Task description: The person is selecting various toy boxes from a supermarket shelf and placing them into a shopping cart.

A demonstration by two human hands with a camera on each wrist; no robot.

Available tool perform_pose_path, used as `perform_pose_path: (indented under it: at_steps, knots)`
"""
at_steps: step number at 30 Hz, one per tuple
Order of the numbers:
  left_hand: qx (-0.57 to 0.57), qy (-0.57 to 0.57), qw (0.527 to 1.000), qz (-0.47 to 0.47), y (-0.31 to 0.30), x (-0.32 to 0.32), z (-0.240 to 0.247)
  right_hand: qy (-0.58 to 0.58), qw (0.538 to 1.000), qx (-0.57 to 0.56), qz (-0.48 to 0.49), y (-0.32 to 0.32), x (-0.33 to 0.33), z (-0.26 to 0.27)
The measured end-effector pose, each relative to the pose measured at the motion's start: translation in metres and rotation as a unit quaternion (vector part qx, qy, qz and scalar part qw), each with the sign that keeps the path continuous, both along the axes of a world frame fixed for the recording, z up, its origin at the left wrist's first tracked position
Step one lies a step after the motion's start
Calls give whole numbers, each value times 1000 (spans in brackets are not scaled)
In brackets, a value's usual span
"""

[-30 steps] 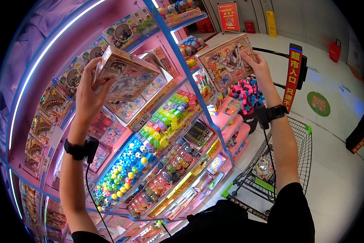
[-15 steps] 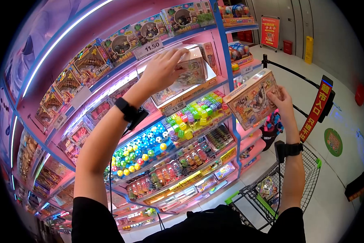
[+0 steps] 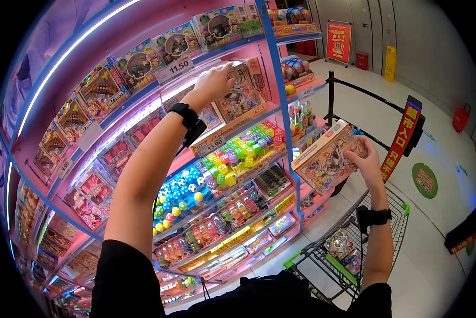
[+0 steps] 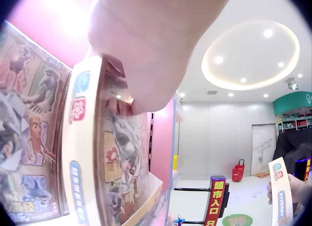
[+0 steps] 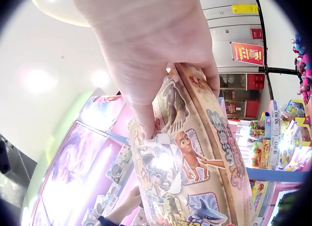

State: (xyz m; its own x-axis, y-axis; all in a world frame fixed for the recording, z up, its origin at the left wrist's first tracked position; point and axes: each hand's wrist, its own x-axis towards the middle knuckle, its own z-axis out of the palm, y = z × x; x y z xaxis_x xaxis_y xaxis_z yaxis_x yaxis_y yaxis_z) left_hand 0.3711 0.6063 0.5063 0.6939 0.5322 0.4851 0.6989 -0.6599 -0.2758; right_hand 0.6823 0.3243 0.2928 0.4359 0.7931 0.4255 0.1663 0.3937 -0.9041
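Observation:
My left hand reaches into the shelf at a boxed toy with shark artwork, which stands in an open display carton. Its fingers stretch over the box's upper part, fingertips right at the printed face; the palm side is partly hidden. Beside that box stands another of the same design. Out in front of the shelf's right end, my right hand grips a matching box by its edge, thumb on the printed face and fingers behind. That box is tilted.
Lower shelves hold colourful dice, small balls and other toys. A price tag reading 11.50 hangs above the left hand. A shopping cart with packaged toys stands below the right arm, near a belt barrier.
The left hand has carried its box into the display carton, and its fingers now stretch along the box. The right hand has lowered its box and still holds it.

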Motion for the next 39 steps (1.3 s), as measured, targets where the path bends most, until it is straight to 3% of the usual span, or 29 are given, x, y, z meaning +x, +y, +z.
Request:
perform_pose_path:
  at_steps: [2,13,22,27,29,33,35,39]
  knots:
    - [-12,-16,1000,16,3,3,-4,-1,1000,-4,-7,-6,2,0]
    - [183,-27,970,-157,-22,-30,-19,-20,999,-19,29,7,-14,3]
    - [143,-44,979,-136,-51,-61,-25,-38,993,5,110,51,-64,22]
    - [53,-92,975,-194,-100,-89,-58,-45,984,22,173,74,-94,24]
    - [-121,-141,966,-177,-141,-101,-79,-48,979,16,199,80,-111,29]
    - [-370,-233,881,-182,-193,-131,-155,-36,964,30,260,92,-156,37]
    - [-409,-307,851,-119,-208,-147,-190,-122,954,25,274,95,-181,40]
    - [-451,-451,768,-62,-230,-189,-235,-143,932,-7,334,102,-227,28]
